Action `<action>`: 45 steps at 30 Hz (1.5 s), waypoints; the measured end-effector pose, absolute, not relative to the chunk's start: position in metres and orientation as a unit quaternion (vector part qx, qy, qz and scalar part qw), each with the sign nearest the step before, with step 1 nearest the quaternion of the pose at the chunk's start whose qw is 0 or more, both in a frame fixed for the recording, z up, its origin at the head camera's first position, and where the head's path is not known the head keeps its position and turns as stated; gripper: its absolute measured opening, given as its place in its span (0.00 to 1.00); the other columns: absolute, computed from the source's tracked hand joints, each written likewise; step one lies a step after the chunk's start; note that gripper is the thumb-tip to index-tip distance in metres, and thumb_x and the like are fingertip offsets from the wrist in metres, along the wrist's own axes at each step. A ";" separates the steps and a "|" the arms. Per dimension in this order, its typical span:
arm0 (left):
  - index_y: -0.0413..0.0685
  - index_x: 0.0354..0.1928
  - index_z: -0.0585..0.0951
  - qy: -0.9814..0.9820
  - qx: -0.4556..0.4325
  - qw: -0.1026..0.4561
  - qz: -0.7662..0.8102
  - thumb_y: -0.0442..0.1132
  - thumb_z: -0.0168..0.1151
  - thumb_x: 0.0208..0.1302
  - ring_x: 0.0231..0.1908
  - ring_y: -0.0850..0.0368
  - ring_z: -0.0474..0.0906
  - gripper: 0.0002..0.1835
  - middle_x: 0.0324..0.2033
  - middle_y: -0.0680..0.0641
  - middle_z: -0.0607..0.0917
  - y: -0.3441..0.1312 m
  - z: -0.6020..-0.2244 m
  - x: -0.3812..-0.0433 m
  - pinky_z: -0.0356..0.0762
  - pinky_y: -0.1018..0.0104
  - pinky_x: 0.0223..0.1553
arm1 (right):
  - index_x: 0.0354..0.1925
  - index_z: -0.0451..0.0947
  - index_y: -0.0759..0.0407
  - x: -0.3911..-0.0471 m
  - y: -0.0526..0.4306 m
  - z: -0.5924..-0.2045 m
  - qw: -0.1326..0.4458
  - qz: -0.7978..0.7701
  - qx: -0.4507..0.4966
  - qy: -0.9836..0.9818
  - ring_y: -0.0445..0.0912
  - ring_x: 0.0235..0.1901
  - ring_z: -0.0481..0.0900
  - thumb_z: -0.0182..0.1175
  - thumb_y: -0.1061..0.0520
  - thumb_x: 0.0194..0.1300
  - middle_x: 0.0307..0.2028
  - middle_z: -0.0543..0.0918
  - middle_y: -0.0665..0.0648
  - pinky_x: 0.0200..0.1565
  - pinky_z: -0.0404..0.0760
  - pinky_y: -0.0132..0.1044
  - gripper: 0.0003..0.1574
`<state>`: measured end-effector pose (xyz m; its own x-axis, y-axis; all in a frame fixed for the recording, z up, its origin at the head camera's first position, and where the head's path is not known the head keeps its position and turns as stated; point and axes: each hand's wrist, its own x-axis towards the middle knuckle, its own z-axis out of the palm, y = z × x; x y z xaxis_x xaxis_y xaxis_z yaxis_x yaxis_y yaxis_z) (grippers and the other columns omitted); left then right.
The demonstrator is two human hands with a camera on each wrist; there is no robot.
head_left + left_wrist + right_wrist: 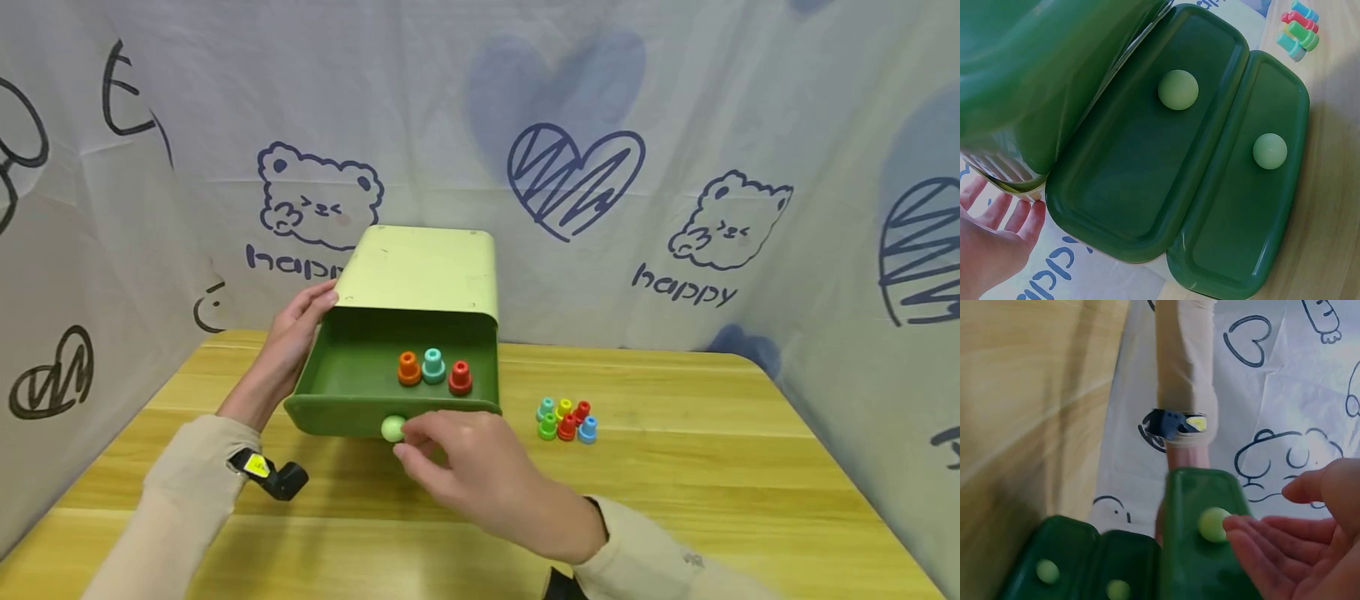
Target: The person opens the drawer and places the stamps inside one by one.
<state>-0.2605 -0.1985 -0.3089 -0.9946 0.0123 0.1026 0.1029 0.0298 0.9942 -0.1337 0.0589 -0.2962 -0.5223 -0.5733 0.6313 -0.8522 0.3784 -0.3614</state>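
Head view is showing a small drawer chest (420, 271) standing left of the worktop's (712, 467) middle, its top drawer (337, 418) pulled out and hiding the fronts below. The left wrist view is revealing those: a middle drawer (1129, 178) and a bottom drawer (1241, 219), each bearing a round knob; the right wrist view is cutting both off at its lower edge.

The person's left hand (295, 333) is resting loosely against the chest's left side, fingers extended, without clasping it. The right hand (480, 467) is touching the top drawer's knob (393, 428) with its fingertips; the head view is partly masking this contact, while the right wrist view is showing the thumb apart, so the fingers are not gripping.

Only the head view is showing the drawer's inside, where an orange peg (408, 371), a turquoise peg (433, 368) and a red peg (461, 380) are standing toward its right front corner. Six stepped, cylindrical pegs (567, 428) are clustering on the wood-grained worktop, right of the chest. The casing is looking smooth and pale yellow-green, the drawers glossy dark green; creased, printed cloth (435, 100) is hanging behind.
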 end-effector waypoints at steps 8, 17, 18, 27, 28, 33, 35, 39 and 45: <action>0.47 0.74 0.58 -0.718 -0.042 0.032 -0.694 0.56 0.54 0.70 0.48 0.61 0.71 0.37 0.68 0.39 0.62 -0.199 -0.310 -0.260 0.78 0.72 0.43 | 0.29 0.84 0.62 -0.129 0.041 -0.315 0.187 0.330 0.351 -0.856 0.36 0.23 0.81 0.65 0.55 0.64 0.24 0.85 0.52 0.27 0.75 0.19 0.11; 0.49 0.74 0.59 -0.717 -0.039 0.034 -0.695 0.57 0.55 0.69 0.49 0.61 0.70 0.37 0.67 0.41 0.63 -0.198 -0.308 -0.260 0.78 0.73 0.43 | 0.26 0.84 0.59 -0.136 0.033 -0.327 0.161 0.357 0.276 -0.878 0.32 0.23 0.79 0.65 0.50 0.64 0.22 0.85 0.49 0.26 0.73 0.19 0.15; 0.49 0.74 0.59 -0.717 -0.039 0.033 -0.695 0.57 0.55 0.69 0.49 0.61 0.70 0.37 0.67 0.41 0.63 -0.198 -0.308 -0.261 0.78 0.73 0.43 | 0.27 0.84 0.59 -0.138 0.032 -0.329 0.159 0.368 0.270 -0.875 0.32 0.23 0.79 0.65 0.51 0.64 0.23 0.85 0.50 0.26 0.74 0.18 0.15; 0.50 0.75 0.57 -0.745 -0.040 0.024 -0.665 0.58 0.51 0.71 0.58 0.54 0.66 0.37 0.71 0.41 0.59 -0.198 -0.304 -0.262 0.75 0.70 0.50 | 0.26 0.83 0.63 -0.145 0.028 -0.333 0.196 0.443 0.262 -0.834 0.34 0.21 0.79 0.68 0.56 0.61 0.22 0.85 0.52 0.27 0.75 0.19 0.11; 0.50 0.75 0.56 -0.749 -0.041 0.023 -0.661 0.59 0.50 0.71 0.60 0.52 0.65 0.37 0.71 0.41 0.58 -0.198 -0.304 -0.262 0.73 0.69 0.52 | 0.26 0.83 0.63 -0.146 0.028 -0.332 0.197 0.445 0.262 -0.833 0.34 0.21 0.78 0.68 0.57 0.60 0.21 0.84 0.52 0.27 0.75 0.20 0.11; 0.51 0.75 0.56 -0.746 -0.037 0.011 -0.665 0.59 0.50 0.71 0.65 0.48 0.59 0.37 0.72 0.42 0.57 -0.200 -0.303 -0.260 0.69 0.65 0.58 | 0.25 0.82 0.62 -0.154 0.028 -0.324 0.177 0.442 0.256 -0.841 0.31 0.19 0.75 0.67 0.55 0.62 0.20 0.83 0.51 0.25 0.74 0.22 0.12; 0.51 0.75 0.56 -0.734 -0.034 0.004 -0.678 0.58 0.52 0.70 0.64 0.49 0.60 0.37 0.72 0.42 0.57 -0.200 -0.302 -0.260 0.70 0.69 0.56 | 0.25 0.82 0.62 -0.159 0.028 -0.323 0.173 0.439 0.252 -0.845 0.32 0.19 0.75 0.67 0.55 0.62 0.20 0.83 0.51 0.24 0.74 0.23 0.13; 0.50 0.75 0.56 -0.715 -0.032 -0.010 -0.699 0.56 0.55 0.69 0.63 0.52 0.59 0.38 0.72 0.42 0.56 -0.201 -0.302 -0.260 0.71 0.74 0.53 | 0.25 0.82 0.61 -0.170 0.028 -0.322 0.172 0.432 0.243 -0.851 0.34 0.18 0.74 0.66 0.55 0.63 0.19 0.82 0.50 0.24 0.74 0.26 0.13; 0.47 0.75 0.53 -0.708 -0.040 -0.038 -0.704 0.54 0.53 0.71 0.65 0.50 0.57 0.38 0.72 0.42 0.54 -0.202 -0.295 -0.260 0.71 0.72 0.55 | 0.26 0.83 0.60 -0.187 0.028 -0.317 0.169 0.414 0.235 -0.863 0.35 0.17 0.73 0.65 0.53 0.64 0.18 0.81 0.49 0.22 0.72 0.27 0.13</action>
